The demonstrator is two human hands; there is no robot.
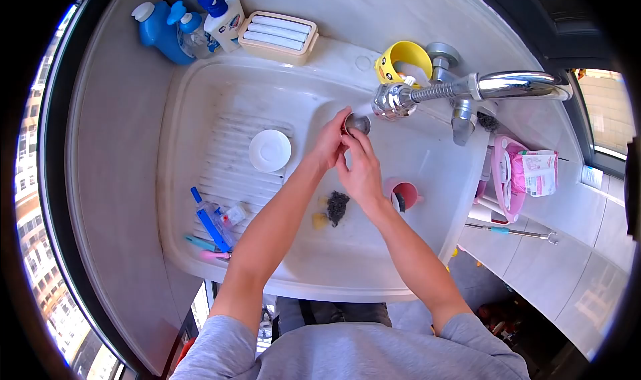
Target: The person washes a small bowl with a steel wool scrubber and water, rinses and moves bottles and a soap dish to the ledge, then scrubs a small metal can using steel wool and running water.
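Observation:
Both my hands are on a small metal cup [358, 122] in the basin, beside the faucet head [392, 101]. My left hand [332, 138] wraps its fingers round the cup's left side. Against the cup's lower rim lie the fingers of my right hand [360, 166]. A dark scouring pad [337, 206] and a yellowish sponge piece [320, 220] lie on the basin floor below my hands. To the right, a pink mug [404, 192] lies tipped with something dark inside. On the ribbed board at left is a small white dish [270, 150].
Bottles [160, 33] and a cream box [278, 38] line the back left ledge. A yellow cup [404, 61] stands behind the faucet. Blue and clear items [215, 226] lie at the lower left. A pink basket [506, 180] is beyond the sink's right edge.

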